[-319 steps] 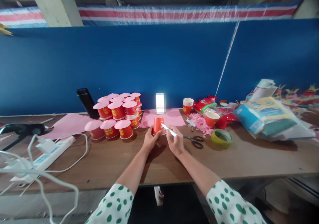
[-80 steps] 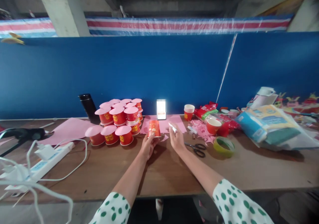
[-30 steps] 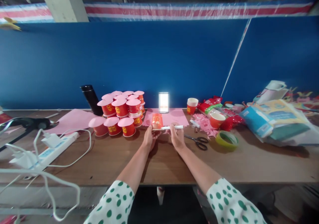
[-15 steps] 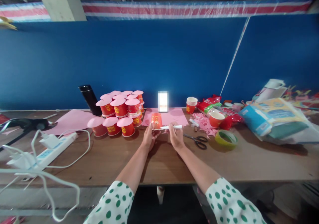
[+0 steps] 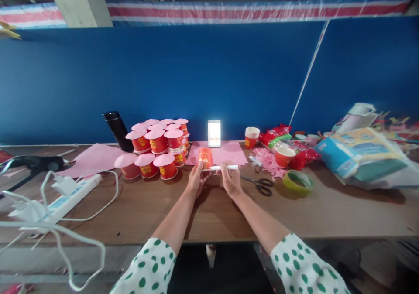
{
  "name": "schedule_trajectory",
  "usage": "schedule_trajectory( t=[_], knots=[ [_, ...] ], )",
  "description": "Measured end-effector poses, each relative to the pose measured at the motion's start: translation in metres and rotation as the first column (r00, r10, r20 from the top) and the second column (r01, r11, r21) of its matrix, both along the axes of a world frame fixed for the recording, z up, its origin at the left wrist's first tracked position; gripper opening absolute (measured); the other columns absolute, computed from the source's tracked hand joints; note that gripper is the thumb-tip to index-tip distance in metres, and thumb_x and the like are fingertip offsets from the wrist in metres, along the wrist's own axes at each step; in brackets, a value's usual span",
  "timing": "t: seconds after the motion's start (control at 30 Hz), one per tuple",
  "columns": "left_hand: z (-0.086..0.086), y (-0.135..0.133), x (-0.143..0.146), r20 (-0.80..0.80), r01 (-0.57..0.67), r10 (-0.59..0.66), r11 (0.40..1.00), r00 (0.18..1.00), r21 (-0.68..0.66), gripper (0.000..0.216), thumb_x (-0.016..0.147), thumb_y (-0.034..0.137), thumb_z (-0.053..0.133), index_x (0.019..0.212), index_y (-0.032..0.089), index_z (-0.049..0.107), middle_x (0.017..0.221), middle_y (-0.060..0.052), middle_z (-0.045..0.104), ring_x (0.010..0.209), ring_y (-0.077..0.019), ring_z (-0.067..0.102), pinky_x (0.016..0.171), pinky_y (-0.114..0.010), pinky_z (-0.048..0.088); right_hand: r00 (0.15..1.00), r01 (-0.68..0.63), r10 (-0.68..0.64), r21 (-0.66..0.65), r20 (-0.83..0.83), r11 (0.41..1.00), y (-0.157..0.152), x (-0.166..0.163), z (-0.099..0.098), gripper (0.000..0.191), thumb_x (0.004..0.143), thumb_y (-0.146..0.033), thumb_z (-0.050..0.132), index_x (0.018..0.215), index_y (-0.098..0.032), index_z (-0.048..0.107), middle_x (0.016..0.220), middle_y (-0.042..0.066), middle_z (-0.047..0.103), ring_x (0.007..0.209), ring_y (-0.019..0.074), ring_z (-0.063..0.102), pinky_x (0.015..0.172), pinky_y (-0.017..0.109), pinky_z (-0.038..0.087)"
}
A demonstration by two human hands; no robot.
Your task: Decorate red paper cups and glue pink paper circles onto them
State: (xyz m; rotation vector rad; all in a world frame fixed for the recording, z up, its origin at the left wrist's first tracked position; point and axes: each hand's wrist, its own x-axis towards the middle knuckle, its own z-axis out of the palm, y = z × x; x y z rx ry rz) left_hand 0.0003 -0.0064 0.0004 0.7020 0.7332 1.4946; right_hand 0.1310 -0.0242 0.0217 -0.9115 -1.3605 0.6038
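Observation:
A red paper cup (image 5: 205, 158) with gold print is held in my left hand (image 5: 195, 179), its pale rim toward me. The fingers of that hand are closed about the cup's near end. My right hand (image 5: 231, 181) is closed on a white pen (image 5: 229, 167), which points left with its tip by the cup's rim. Whether the tip touches the rim I cannot tell. Pink paper (image 5: 229, 152) lies flat on the table behind both hands. To the left, red cups with pink paper cone tops (image 5: 157, 143) stand stacked in rows.
On the right are black scissors (image 5: 263, 185), green tape (image 5: 297, 183), pink scraps (image 5: 268, 161), an orange-red cup (image 5: 285, 155), stacked cups (image 5: 251, 138) and a plastic pack (image 5: 363, 158). A black flask (image 5: 118, 130) and power strip (image 5: 72, 198) with cables are left. A blurred bright rectangle (image 5: 214, 133) stands behind.
Almost nothing differs. The white pen and my right hand have shifted very slightly to the left; the cup stays in my left hand.

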Motion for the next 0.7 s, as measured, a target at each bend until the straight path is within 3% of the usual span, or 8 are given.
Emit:
schedule_trajectory(
  t=[0.7],
  knots=[
    [0.0,0.0002,-0.0001,-0.002,0.006,-0.006,1.0,1.0,0.008,0.037,0.071,0.046,0.072,0.094,0.018,0.063,0.089,-0.006,0.069,0.083,-0.0175,0.066,0.089,-0.038,0.047,0.999,-0.018,0.017,0.031,0.03,0.999,-0.0001,-0.0006,-0.0013,0.031,0.091,-0.039,0.046,0.069,-0.019,0.056,0.056,0.0,0.062,0.05,0.0131,0.053,0.055,0.025,0.045]
  ],
)
